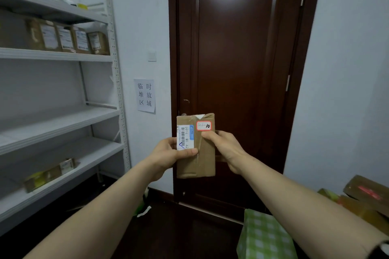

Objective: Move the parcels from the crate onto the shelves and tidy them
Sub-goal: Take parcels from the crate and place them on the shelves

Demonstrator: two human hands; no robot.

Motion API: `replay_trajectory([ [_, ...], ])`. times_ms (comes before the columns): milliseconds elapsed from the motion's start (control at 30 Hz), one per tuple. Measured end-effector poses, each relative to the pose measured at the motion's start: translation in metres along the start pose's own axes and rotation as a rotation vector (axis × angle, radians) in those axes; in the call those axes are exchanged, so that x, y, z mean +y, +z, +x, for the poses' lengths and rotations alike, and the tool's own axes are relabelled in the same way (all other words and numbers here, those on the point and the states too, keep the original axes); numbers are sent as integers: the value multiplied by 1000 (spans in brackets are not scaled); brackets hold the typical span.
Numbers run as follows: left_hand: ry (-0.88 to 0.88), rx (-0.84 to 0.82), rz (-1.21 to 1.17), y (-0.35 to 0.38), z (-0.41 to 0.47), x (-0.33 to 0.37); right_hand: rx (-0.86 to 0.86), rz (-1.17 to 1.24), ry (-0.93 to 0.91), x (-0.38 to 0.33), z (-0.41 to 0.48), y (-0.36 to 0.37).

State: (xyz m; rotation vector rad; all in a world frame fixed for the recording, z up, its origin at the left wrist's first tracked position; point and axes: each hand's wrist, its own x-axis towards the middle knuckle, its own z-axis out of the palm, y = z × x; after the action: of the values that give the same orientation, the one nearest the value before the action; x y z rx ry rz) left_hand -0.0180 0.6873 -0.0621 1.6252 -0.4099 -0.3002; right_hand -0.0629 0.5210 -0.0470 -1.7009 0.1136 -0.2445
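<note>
I hold a small brown cardboard parcel (205, 157) upright in front of a dark wooden door. It carries a barcode label and a red-framed sticker with handwriting. My left hand (168, 153) grips its left edge, thumb across the front. My right hand (226, 149) grips its right edge, thumb on the tape seam. The white metal shelves (63, 120) stand to the left. A row of brown parcels (69, 38) stands on an upper shelf, and a few parcels (50, 174) lie on the lowest shelf. The crate is not in view.
The dark door (242, 48) is straight ahead, a paper sign (144, 95) on the wall beside it. Loose brown parcels (366, 197) pile at the lower right, next to something with a green checked cover (263, 235). The two middle shelves hold nothing visible.
</note>
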Motion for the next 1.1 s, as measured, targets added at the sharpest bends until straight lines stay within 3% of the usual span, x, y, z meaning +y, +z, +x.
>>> replay_trajectory([
  [233,5,86,-49,-32,-4,6,-46,86,-19,-11,14,32],
  [433,20,190,-94,-83,-6,9,-193,51,-50,-16,33,75],
  [767,112,346,32,-192,-6,17,-332,160,-108,-31,83,181],
  [1100,112,441,45,-267,55,12,-426,187,-119,-32,173,244],
])
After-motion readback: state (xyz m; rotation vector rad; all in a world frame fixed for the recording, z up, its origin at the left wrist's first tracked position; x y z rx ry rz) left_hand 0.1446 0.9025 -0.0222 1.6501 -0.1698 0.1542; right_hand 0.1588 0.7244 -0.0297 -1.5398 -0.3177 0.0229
